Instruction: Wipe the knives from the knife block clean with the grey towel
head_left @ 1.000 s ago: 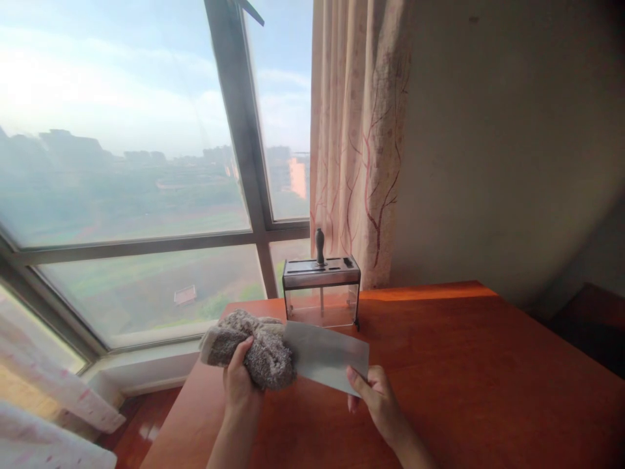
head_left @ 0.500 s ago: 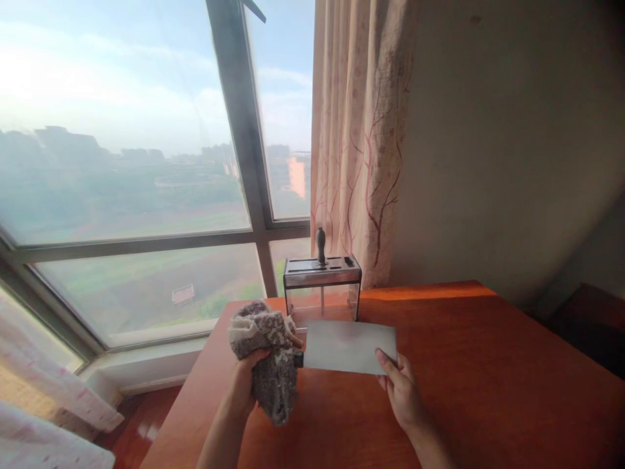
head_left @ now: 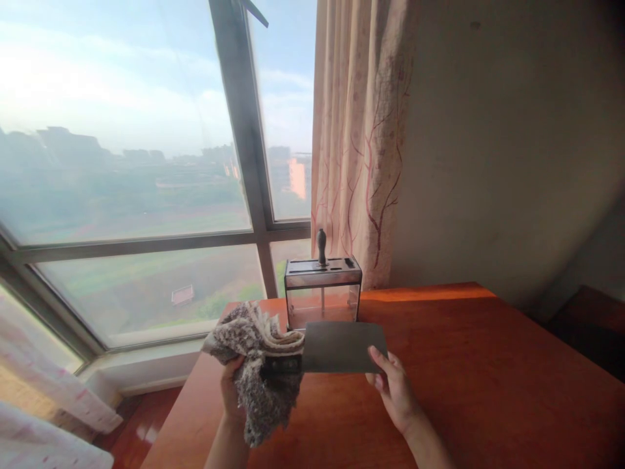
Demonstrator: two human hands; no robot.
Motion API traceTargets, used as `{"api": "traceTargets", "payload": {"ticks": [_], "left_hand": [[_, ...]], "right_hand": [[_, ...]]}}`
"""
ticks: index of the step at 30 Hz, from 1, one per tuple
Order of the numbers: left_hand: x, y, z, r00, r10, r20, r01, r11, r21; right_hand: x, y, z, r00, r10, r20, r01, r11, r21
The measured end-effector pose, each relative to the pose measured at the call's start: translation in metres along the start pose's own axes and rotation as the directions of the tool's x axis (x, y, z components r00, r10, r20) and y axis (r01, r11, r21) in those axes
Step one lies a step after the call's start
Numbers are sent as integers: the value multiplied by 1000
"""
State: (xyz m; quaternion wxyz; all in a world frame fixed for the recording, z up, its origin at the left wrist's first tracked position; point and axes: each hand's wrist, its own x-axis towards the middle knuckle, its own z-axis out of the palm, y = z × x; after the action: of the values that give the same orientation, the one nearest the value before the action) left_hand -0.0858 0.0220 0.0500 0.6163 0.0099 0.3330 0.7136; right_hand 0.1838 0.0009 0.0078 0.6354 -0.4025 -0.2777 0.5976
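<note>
A cleaver (head_left: 344,348) with a broad rectangular blade is held level above the table, its dark handle pointing left. My right hand (head_left: 393,384) pinches the far lower corner of the blade between thumb and fingers. A fluffy grey-and-white cloth (head_left: 266,397) is bunched around the handle, part of which shows in its folds. My left hand (head_left: 233,391) is closed on the cloth at the handle end; most of its fingers are hidden. Just behind the blade stands a clear-sided knife block (head_left: 322,277) with a dark-handled tool (head_left: 321,247) upright in its top.
The reddish-brown wooden table (head_left: 469,378) stretches beneath both hands and off to the right. A large window (head_left: 137,163) fills the left side, with a patterned curtain (head_left: 361,130) beside it. Another pale curtain (head_left: 49,430) hangs at the lower left.
The cloth has shifted left and loosened, baring more of the handle. The blade has tilted and now looks dark instead of pale. Both hands have moved slightly left.
</note>
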Motion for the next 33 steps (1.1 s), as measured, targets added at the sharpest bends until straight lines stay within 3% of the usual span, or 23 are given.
{"api": "traceTargets", "payload": {"ticks": [3, 7, 11, 16, 20, 24, 28, 33], "left_hand": [[1, -5, 0, 998, 37, 46, -36, 999, -26], [1, -11, 4, 985, -25, 173, 29, 999, -20], [6, -15, 6, 970, 45, 239, -37, 999, -37], [14, -17, 7, 988, 148, 29, -145, 985, -88], [16, -17, 13, 986, 142, -84, -148, 986, -76], [17, -17, 13, 979, 167, -120, -174, 984, -45], [16, -18, 11, 974, 192, -124, -195, 981, -14], [12, -24, 15, 994, 91, -60, -91, 996, 6]], "right_hand": [[0, 3, 1, 1000, 14, 12, -15, 1000, 6], [2, 4, 1, 1000, 15, -1, -15, 1000, -23], [2, 5, 3, 1000, 8, -20, -9, 999, -36], [-3, 9, 2, 996, -92, 21, 94, 977, -194], [-9, 11, 4, 976, -183, 115, 213, 907, -364], [-14, 8, 7, 946, -200, 255, 297, 850, -436], [-15, 6, 8, 928, -208, 309, 346, 792, -503], [-10, 13, 5, 890, -218, 400, 428, 701, -570]]}}
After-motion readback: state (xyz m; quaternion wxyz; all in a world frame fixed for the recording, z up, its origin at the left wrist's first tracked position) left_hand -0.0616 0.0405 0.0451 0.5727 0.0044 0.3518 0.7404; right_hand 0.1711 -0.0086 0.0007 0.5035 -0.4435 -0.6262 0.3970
